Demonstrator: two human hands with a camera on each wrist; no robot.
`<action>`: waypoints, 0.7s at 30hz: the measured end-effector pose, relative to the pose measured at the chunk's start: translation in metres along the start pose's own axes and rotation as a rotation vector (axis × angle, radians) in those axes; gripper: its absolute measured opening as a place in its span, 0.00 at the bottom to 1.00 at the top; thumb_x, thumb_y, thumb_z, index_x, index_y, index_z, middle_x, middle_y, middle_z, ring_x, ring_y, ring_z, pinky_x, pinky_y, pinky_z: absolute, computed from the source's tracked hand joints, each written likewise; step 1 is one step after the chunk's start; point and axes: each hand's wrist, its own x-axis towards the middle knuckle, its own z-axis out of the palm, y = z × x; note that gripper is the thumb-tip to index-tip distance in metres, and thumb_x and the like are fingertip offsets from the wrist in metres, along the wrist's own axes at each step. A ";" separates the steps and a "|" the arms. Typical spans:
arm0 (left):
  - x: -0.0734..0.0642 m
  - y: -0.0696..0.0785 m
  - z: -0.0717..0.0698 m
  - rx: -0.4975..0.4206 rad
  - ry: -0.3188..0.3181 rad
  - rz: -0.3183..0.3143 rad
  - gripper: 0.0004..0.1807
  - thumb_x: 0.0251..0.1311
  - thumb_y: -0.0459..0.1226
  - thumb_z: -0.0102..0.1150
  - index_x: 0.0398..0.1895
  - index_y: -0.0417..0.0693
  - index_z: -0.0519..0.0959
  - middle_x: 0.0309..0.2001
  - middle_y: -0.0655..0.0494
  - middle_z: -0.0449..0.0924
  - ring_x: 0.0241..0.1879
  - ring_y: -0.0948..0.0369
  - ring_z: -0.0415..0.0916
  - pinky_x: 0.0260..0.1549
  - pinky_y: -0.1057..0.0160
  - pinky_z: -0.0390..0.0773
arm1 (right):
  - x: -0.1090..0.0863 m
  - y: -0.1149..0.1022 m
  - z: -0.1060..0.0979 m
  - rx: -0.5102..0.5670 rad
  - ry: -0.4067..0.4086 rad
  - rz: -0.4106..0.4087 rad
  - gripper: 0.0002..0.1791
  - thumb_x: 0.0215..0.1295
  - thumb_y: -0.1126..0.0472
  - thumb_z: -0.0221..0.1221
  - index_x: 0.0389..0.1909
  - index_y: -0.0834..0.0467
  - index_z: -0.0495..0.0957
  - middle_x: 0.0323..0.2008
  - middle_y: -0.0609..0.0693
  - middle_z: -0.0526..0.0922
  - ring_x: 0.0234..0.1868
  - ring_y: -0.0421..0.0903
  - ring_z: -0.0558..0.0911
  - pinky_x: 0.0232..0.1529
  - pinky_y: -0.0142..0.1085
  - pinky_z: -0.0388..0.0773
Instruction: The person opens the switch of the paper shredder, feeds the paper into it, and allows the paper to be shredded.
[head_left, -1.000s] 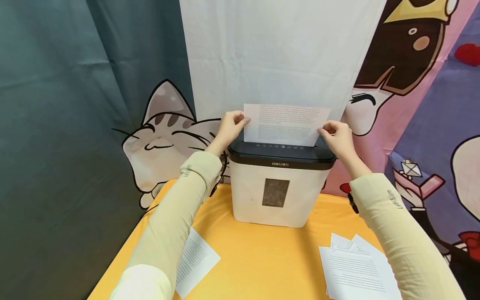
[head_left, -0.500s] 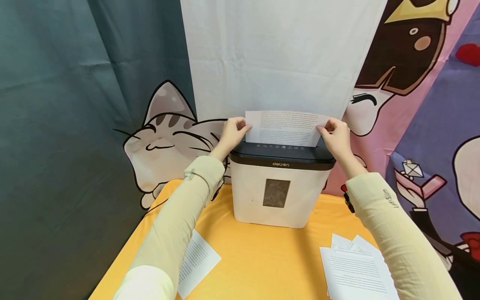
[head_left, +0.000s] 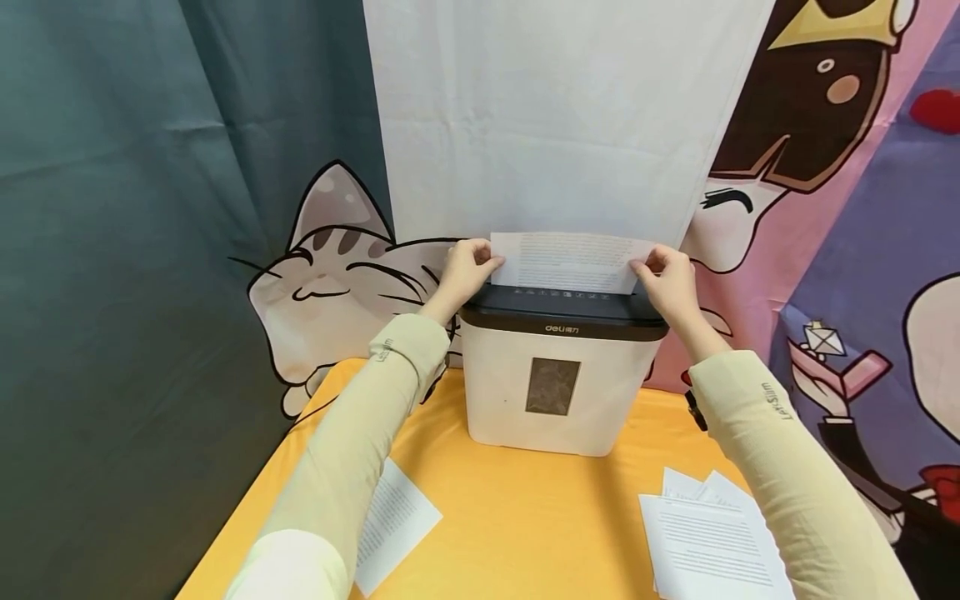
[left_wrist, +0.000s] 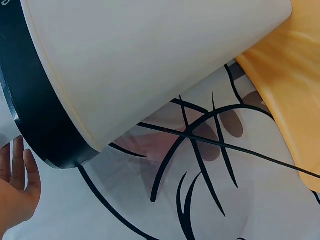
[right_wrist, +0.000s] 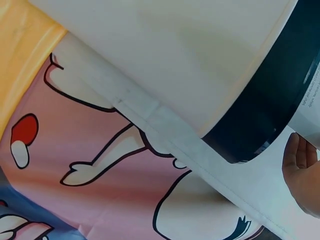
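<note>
A printed sheet of paper [head_left: 570,260] stands upright in the slot on top of a paper shredder [head_left: 558,392], its lower part hidden inside. My left hand [head_left: 465,268] pinches the sheet's left edge between thumb and fingers, just above the dark lid. At the opposite edge, my right hand [head_left: 667,279] pinches the paper the same way. The left wrist view catches part of the left hand [left_wrist: 20,187] beside the shredder's black top [left_wrist: 45,100]. In the right wrist view, the right hand [right_wrist: 302,172] touches the sheet's edge near the black lid [right_wrist: 260,105].
One printed sheet [head_left: 397,525] lies on the yellow tablecloth [head_left: 517,517] at the left, partly under the left sleeve. Several overlapping printed sheets [head_left: 708,542] lie at the right. A dark cord [left_wrist: 230,146] runs beside the shredder. Cartoon-printed curtains [head_left: 570,117] hang behind.
The sheet has sunk lower into the shredder, so less of it shows above the lid. Both hands keep hold of its edges; the left has moved down and slightly right, the right slightly down and inward.
</note>
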 end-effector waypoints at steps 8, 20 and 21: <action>0.001 -0.001 0.003 0.022 0.021 -0.003 0.10 0.62 0.37 0.59 0.33 0.37 0.80 0.36 0.43 0.83 0.40 0.52 0.80 0.44 0.57 0.75 | -0.002 0.003 0.005 -0.020 -0.008 0.004 0.11 0.65 0.64 0.57 0.29 0.70 0.74 0.33 0.67 0.81 0.24 0.22 0.67 0.29 0.20 0.63; -0.003 -0.002 0.005 0.061 0.038 -0.008 0.12 0.62 0.37 0.59 0.23 0.40 0.75 0.32 0.43 0.83 0.37 0.51 0.79 0.41 0.58 0.74 | -0.006 0.009 0.012 -0.015 -0.035 0.002 0.09 0.63 0.66 0.58 0.35 0.70 0.78 0.33 0.68 0.82 0.23 0.21 0.67 0.28 0.19 0.63; -0.003 -0.001 0.006 0.066 0.036 -0.008 0.14 0.62 0.37 0.59 0.21 0.41 0.72 0.31 0.43 0.82 0.37 0.51 0.79 0.39 0.58 0.73 | -0.006 0.009 0.012 -0.012 -0.033 -0.001 0.08 0.63 0.66 0.58 0.35 0.70 0.79 0.33 0.68 0.82 0.23 0.22 0.67 0.28 0.19 0.63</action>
